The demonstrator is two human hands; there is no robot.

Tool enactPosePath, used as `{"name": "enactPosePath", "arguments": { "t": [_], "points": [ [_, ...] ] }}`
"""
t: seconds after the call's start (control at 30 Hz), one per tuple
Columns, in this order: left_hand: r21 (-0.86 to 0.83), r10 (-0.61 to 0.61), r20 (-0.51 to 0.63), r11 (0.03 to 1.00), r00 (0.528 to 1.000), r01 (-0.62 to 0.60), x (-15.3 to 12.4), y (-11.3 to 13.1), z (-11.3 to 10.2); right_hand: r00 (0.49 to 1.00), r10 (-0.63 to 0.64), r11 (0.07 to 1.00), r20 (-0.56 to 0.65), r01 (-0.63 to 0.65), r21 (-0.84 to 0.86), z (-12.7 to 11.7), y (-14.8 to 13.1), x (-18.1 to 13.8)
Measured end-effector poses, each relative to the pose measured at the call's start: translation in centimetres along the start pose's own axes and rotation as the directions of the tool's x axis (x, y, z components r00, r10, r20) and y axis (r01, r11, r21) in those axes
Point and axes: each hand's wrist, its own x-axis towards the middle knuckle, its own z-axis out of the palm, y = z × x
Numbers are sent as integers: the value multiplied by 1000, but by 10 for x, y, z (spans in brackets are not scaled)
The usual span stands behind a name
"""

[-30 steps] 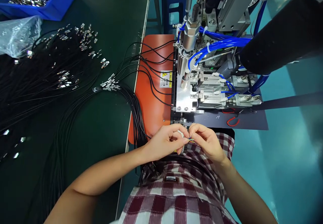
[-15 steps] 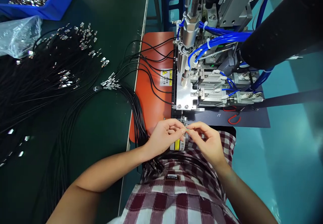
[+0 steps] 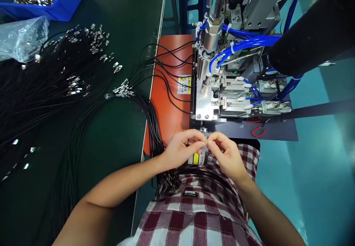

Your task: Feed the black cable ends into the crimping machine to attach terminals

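L hand and R hand meet just below ctr of frame, tips nearly touching, each w/ thumb and forefinger pinched together. What's btwn the fingertips is too small to make out, so can't tell if either grips a wire. Black cables hang in a thick bundle off the tabletop edge, mid-frame, then go out of sight behind the L forearm; more cable ends show on the lap, lower ctr, tips blurry. Bundle's metal connectors lie on the tabletop, L of ctr. Thinner strands run over the orange plate to the machine, upper ctr, where their ends are hidden. White-and-yellow label under L hand is partly covered. Loose cables at far L merge into one dark mass, cut off by the frame edge. Blue bin of metal pcs, upper L, also cut off. Black tube, upper R, blocks part of the machine; red-handled scissors below, blades hard to see.
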Motion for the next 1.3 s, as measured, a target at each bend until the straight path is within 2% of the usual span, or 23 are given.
{"name": "enactPosePath", "arguments": {
  "t": [0.03,0.1,0.2,0.27,0.37,0.6,0.7,1.0,1.3],
  "points": [
    [-7,-52,42,999,998,52,1,2,-2,1000,5,1000,8,-5,-7,-1,2,1],
    [73,-104,56,992,993,100,3,6,-7,1000,1,999,-9,-1,-40,-4,6,3],
    [356,5,1,934,1000,-5,3,7,-15,999,-3,996,-52,-2,-88,-12,13,11],
    [522,128,2,846,992,-110,4,2,-19,999,18,994,-38,-21,-105,-16,17,17],
    [662,240,76,713,968,-229,7,-10,-25,996,81,995,27,-79,-66,-20,19,27],
    [860,251,228,401,941,-315,11,-20,-30,988,139,990,74,-138,-12,-18,22,37],
    [892,251,260,307,933,-331,10,-19,-30,986,146,989,79,-145,-16,-18,22,37],
    [923,206,262,232,943,-307,11,-20,-30,984,168,986,66,-166,-35,-18,23,38],
    [934,166,258,209,952,-289,10,-17,-28,988,144,988,56,-141,-57,-18,24,38]
  ]
}}
